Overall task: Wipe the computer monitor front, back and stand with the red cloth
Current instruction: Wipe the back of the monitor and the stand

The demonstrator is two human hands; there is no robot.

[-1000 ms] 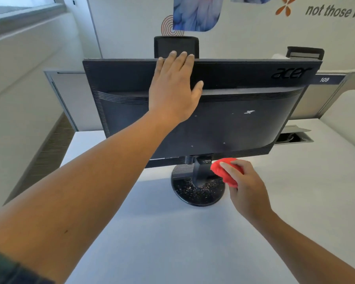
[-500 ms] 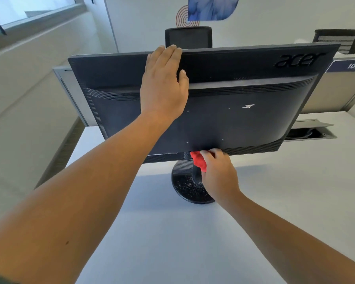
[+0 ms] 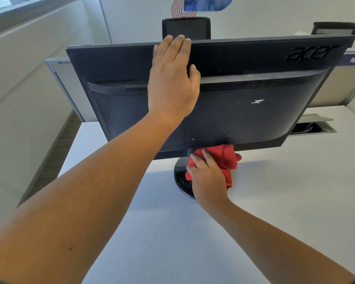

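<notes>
The black monitor (image 3: 254, 111) stands with its back towards me on the white desk, tilted on its round black stand base (image 3: 180, 177). My left hand (image 3: 172, 78) lies flat on the back panel with its fingers curled over the top edge. My right hand (image 3: 208, 177) grips the red cloth (image 3: 225, 158) and presses it against the stand's neck, just under the monitor's bottom edge. The neck is hidden behind the cloth and hand. The screen side faces away and is out of sight.
The white desk (image 3: 285, 201) reaches to the right and towards me. An open cable hatch (image 3: 312, 126) sits in the desk behind the monitor on the right. Grey partition panels (image 3: 336, 87) and two black chair backs (image 3: 186, 25) stand beyond. The desk's left edge drops to carpet.
My right hand moved the red cloth left onto the stand's neck, then spread it out to the right under the monitor's bottom edge. My left hand stayed on the monitor's top.
</notes>
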